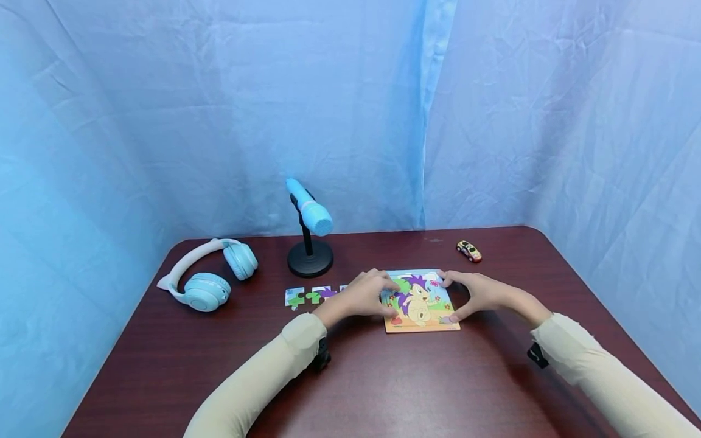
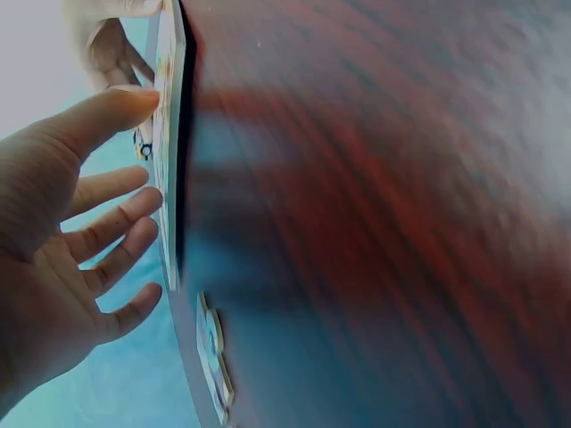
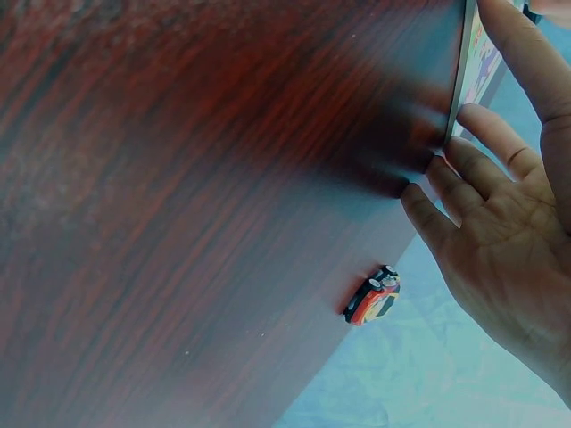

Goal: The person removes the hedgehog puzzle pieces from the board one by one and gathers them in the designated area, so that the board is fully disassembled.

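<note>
A jigsaw puzzle (image 1: pixel 418 310) with a purple-haired hedgehog picture lies flat on the table between the two hands. At its left side is my left hand (image 1: pixel 364 295), thumb and fingers spread apart and touching the puzzle's edge area. My right hand (image 1: pixel 482 293) spans the right side, fingers near the far corner and thumb near the front one. In the left wrist view, the left thumb rests at the board's rim (image 2: pixel 169 196). The right wrist view shows the right fingers extended along the board (image 3: pixel 463 80). Loose puzzle pieces (image 1: pixel 294 297) lie left of the left hand, partly hidden behind it.
Blue headphones (image 1: pixel 205 292) lie at the table's left. A blue microphone (image 1: pixel 314 216) on a black round stand (image 1: pixel 310 260) stands at the back. Behind the right hand sits a small toy car (image 1: pixel 469 250). Blue curtains (image 1: pixel 306 109) surround the dark wooden table (image 1: pixel 427 389).
</note>
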Motion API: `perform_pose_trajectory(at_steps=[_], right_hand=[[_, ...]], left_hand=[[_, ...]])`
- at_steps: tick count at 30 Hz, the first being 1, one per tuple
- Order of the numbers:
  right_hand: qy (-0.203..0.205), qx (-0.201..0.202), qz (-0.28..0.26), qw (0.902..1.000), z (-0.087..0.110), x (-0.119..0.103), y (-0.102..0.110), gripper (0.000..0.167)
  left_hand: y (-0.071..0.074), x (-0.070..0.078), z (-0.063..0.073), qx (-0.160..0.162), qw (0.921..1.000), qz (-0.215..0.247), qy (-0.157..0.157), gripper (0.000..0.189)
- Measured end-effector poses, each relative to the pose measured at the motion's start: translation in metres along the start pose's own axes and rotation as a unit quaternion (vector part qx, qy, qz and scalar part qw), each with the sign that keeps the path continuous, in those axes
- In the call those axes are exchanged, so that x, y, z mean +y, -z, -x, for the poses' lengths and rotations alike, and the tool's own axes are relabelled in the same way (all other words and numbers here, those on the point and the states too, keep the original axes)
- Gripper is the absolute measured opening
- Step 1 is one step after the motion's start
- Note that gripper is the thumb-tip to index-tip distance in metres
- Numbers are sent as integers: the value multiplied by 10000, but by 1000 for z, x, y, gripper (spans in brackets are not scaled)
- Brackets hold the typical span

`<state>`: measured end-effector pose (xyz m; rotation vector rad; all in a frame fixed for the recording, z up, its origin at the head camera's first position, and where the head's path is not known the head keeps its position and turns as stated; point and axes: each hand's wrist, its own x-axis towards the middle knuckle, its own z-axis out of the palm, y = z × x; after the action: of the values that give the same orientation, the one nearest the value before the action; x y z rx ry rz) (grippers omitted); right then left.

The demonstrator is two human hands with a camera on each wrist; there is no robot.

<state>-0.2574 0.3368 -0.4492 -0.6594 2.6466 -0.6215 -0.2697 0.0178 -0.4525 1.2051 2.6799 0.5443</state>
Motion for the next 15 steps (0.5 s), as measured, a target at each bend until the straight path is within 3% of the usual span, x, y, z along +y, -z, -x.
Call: perform_pose_trajectory(at_steps=[8, 15], right_hand=[[-6, -17, -16, 10000, 0, -3, 1, 72], [-28, -52, -70, 10000, 0, -3, 1, 72]], left_hand=[[-3, 6, -6, -120, 9994, -51, 318, 52], [-5, 6, -9, -158, 9991, 96, 383, 52]])
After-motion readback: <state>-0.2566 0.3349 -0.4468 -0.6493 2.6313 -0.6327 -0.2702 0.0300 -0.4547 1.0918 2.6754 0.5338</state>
